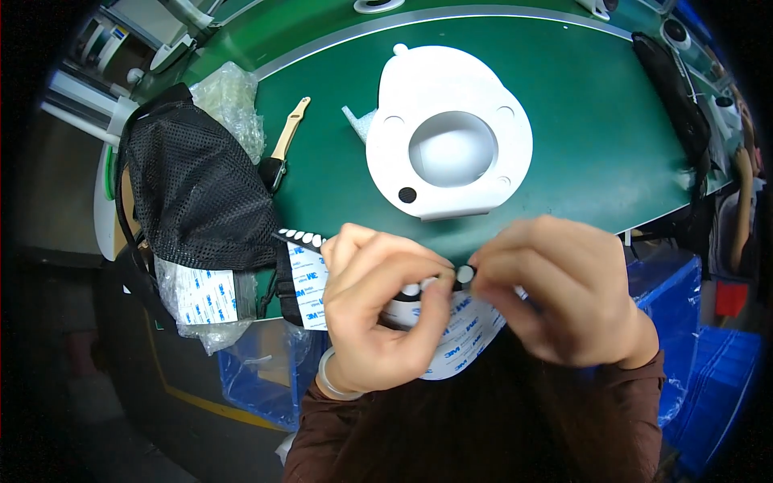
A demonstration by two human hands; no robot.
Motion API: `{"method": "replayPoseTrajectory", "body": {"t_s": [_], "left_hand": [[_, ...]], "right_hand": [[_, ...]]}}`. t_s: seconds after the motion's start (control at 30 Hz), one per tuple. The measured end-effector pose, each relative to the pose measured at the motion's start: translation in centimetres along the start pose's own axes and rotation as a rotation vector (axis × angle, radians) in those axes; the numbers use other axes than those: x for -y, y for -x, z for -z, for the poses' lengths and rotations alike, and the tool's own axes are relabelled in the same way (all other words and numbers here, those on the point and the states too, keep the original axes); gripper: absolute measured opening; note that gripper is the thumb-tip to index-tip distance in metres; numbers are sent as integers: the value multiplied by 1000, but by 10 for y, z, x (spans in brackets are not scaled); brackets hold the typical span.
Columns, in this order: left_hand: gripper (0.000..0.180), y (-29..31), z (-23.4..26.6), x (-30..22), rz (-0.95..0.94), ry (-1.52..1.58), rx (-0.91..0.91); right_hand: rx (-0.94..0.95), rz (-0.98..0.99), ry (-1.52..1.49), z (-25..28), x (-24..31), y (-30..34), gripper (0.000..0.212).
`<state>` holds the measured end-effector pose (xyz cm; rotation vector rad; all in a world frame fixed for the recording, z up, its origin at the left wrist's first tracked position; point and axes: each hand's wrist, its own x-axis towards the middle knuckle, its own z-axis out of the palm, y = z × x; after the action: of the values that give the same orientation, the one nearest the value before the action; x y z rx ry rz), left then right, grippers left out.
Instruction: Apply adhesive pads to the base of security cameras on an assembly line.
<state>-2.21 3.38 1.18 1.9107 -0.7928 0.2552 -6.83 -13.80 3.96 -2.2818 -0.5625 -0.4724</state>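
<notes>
My left hand (pixel 386 310) is closed, finger and thumb pinching a black strip (pixel 301 237) dotted with white round pads. The strip's left end sticks out past the knuckles. My right hand (pixel 560 294) is closed too, its fingertips at a small round pad (pixel 465 274), dark-edged with a pale face. Its thumb tip is partly hidden. Below both hands lies backing paper (pixel 469 330) with blue print, curved at its lower edge. Beyond them stands a white rounded plastic housing (pixel 447 80) with a large round opening. One black round pad (pixel 407 195) sits on its near left part.
Left on the green table (pixel 592 121) are a black mesh bag (pixel 197 189), bubble wrap (pixel 229 101), a watch with a beige strap (pixel 290 129) and printed backing sheets (pixel 206 296). A black pouch (pixel 672 92) lies far right. Blue plastic bins (pixel 713 378) stand below the right edge.
</notes>
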Motion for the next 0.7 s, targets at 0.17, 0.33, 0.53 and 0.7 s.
{"method": "replayPoseTrajectory", "body": {"t_s": [0.17, 0.33, 0.53, 0.7], "left_hand": [[6, 4, -10, 10, 137, 8, -65], [7, 0, -16, 18, 57, 13, -51], [9, -1, -15, 15, 80, -17, -43], [10, -1, -16, 16, 51, -40, -54]], "right_hand": [[-319, -229, 144, 7, -4, 0, 4], [-359, -391, -82, -7, -13, -6, 6], [-358, -491, -201, -3, -10, -6, 6], [-372, -483, -184, -5, -11, -8, 5]]}}
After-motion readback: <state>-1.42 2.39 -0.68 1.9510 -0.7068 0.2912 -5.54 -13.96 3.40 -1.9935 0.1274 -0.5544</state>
